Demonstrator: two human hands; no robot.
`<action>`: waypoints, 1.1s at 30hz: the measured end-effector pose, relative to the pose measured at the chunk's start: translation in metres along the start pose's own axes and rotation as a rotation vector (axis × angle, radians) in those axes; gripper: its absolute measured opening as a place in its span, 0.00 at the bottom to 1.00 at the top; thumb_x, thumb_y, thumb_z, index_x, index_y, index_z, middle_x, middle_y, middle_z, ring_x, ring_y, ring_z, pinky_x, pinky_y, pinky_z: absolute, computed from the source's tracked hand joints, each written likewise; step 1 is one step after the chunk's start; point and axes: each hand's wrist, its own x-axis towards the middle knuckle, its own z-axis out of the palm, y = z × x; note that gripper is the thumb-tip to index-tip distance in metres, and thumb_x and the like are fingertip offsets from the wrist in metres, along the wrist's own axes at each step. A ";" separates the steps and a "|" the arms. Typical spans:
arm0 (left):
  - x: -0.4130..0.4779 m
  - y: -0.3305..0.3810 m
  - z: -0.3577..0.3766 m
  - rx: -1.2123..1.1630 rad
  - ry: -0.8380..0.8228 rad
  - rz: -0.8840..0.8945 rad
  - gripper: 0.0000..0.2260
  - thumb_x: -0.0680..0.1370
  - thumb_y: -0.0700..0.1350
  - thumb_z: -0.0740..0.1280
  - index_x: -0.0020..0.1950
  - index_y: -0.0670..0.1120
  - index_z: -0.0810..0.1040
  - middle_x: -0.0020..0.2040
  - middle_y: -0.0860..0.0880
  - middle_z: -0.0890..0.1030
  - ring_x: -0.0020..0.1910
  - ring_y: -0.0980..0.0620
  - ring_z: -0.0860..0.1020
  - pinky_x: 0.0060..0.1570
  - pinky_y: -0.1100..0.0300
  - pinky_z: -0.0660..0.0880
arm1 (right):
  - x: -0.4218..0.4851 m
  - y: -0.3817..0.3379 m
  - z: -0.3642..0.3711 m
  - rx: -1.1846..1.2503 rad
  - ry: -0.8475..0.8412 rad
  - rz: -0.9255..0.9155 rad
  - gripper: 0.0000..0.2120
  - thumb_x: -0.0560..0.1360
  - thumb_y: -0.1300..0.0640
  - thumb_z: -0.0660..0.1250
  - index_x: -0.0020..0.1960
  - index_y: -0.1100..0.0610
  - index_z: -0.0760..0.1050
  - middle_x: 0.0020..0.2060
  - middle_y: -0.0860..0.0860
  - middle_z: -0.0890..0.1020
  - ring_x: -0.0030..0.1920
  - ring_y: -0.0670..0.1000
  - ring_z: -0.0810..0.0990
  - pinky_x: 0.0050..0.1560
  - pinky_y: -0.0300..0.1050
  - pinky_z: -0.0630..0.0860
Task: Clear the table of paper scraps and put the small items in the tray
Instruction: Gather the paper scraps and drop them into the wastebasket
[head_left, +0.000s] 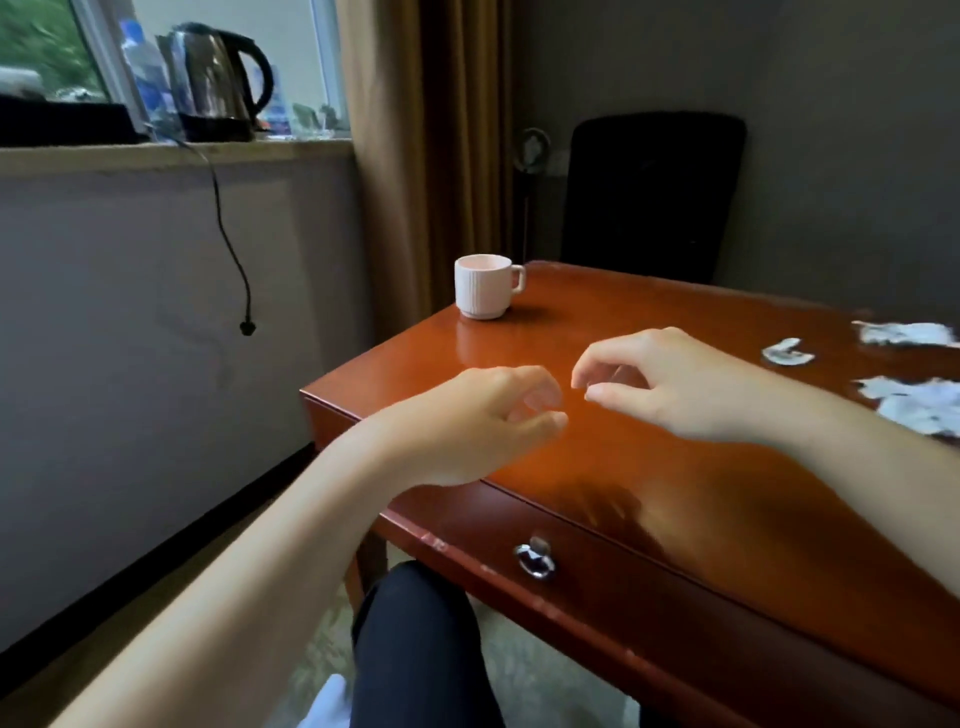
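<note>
Both hands over bare tabletop, holding nothing: left hand and right hand w/ fingers loosely curled, ready to pick. Paper scraps lie far right; cup at corner; no tray visible.

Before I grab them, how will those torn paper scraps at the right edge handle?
The paper scraps look thin and crumpled, so probably floppy and very light. On the glossy table they may slide rather than lift; pinching likely works better than scooping.
</note>
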 end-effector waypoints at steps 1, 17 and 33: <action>0.009 0.012 0.007 -0.005 -0.014 0.035 0.15 0.80 0.54 0.57 0.65 0.54 0.70 0.64 0.55 0.75 0.60 0.58 0.74 0.54 0.67 0.71 | -0.013 0.012 -0.003 -0.004 0.008 0.035 0.05 0.78 0.52 0.61 0.52 0.43 0.73 0.50 0.42 0.77 0.50 0.43 0.76 0.46 0.31 0.71; 0.126 0.148 0.166 -0.090 -0.083 0.226 0.25 0.79 0.57 0.59 0.73 0.50 0.60 0.73 0.50 0.63 0.70 0.50 0.64 0.71 0.50 0.63 | -0.210 0.139 -0.024 -0.179 0.223 0.704 0.17 0.78 0.47 0.60 0.66 0.45 0.68 0.69 0.44 0.68 0.70 0.48 0.62 0.69 0.49 0.59; 0.202 0.212 0.219 0.191 0.008 0.379 0.38 0.71 0.72 0.54 0.76 0.57 0.48 0.78 0.51 0.46 0.77 0.46 0.42 0.72 0.42 0.40 | -0.261 0.229 -0.034 -0.408 0.207 1.159 0.32 0.76 0.33 0.47 0.76 0.46 0.49 0.77 0.53 0.45 0.76 0.59 0.39 0.72 0.65 0.45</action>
